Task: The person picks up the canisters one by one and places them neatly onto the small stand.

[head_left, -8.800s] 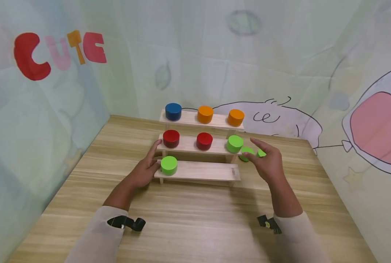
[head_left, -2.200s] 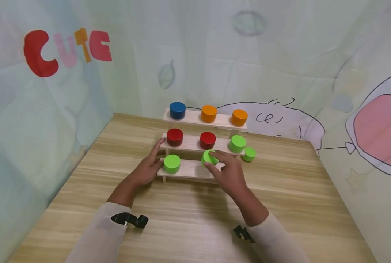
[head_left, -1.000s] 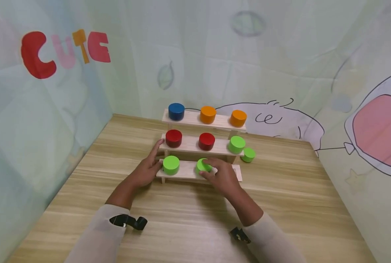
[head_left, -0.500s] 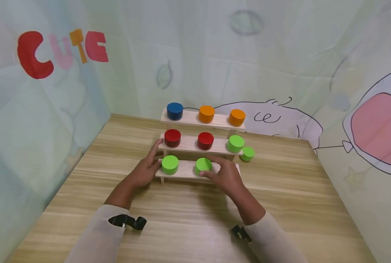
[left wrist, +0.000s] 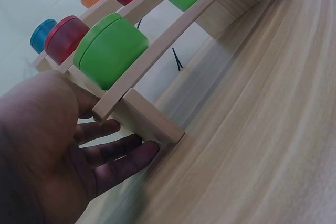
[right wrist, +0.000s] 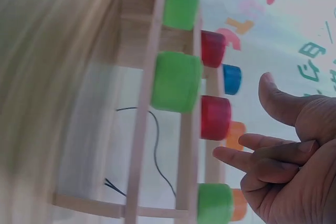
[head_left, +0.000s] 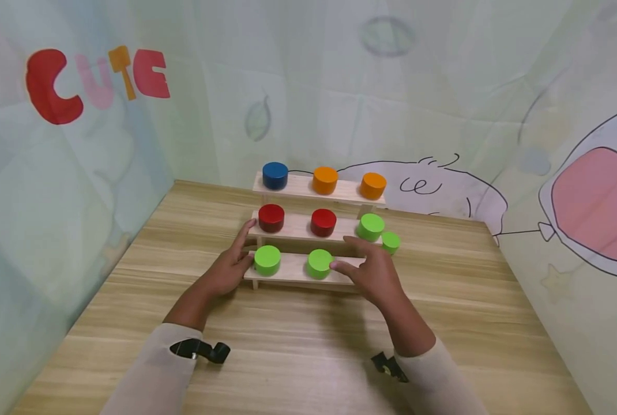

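Note:
A three-tier wooden stand [head_left: 293,274] carries round cylinder blocks. My left hand [head_left: 229,269] touches the stand's left end, thumb at the lowest board and index finger up at the middle board. In the left wrist view its other fingers [left wrist: 123,163] reach beside the board's leg. On the lowest board stand a green block [head_left: 267,260] at the left and another green block [head_left: 319,263] mid-board. My right hand [head_left: 378,274] hovers over that board's right end, holding nothing, its thumb tip right beside the middle green block. Index finger and thumb are spread apart.
Above are two red blocks [head_left: 323,222] and a green block [head_left: 371,227] on the middle board. A blue block [head_left: 275,176] and two orange blocks [head_left: 325,180] top the highest. One green block [head_left: 390,242] sits on the table [head_left: 298,346] behind the right hand. A printed curtain hangs behind.
Two green blocks lay right of the stand; one has been carried onto the lowest board's middle, set down and let go. The right hand has drawn back rightward. The left hand has stayed put.

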`<state>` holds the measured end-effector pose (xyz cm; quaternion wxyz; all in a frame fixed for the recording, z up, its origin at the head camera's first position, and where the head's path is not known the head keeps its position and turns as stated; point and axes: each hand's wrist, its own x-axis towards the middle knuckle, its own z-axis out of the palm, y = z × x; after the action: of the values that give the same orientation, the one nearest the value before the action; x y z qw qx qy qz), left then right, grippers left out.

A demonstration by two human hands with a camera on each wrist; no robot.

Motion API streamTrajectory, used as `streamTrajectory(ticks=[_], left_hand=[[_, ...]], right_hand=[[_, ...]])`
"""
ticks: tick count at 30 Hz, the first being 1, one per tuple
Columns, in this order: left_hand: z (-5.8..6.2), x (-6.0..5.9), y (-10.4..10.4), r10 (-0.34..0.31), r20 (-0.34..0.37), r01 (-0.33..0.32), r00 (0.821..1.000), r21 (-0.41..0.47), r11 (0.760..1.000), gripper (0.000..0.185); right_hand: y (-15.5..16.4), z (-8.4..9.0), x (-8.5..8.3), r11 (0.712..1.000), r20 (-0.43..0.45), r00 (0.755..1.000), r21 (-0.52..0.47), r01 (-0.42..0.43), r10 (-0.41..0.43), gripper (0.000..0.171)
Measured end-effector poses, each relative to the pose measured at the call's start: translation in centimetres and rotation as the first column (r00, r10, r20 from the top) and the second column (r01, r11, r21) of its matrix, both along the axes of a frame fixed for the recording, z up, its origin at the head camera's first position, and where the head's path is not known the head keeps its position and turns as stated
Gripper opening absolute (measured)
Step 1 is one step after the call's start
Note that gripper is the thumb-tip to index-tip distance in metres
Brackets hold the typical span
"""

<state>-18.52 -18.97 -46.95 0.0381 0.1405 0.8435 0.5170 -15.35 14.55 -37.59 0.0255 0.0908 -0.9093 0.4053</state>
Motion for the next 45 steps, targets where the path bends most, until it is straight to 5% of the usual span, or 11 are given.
streamTrajectory(ticks=[14,28,45], left_hand=[[0.0,0.0,-0.2,-0.006,0.001,0.006,1.0,0.022,1.0,0.08],[-0.3,-0.3,-0.1,0.004,-0.01,-0.005,1.0,-0.012,1.0,0.079],[0.1,-0.2,0.1,0.006,0.018,-0.006,1.0,-0.011,1.0,0.079]], right_hand=[[1.1,1.9,0.8,0.996,-0.084,0.994,-0.065,0.062,-0.067,0.07],[5.2,2.5,-1.8,0.996,-0.189,0.978,-0.027,0.083,-0.087,0.061],[8.9,2.5,-6.0,0.99,-0.06,0.989,-0.05,0.129,-0.132,0.059]])
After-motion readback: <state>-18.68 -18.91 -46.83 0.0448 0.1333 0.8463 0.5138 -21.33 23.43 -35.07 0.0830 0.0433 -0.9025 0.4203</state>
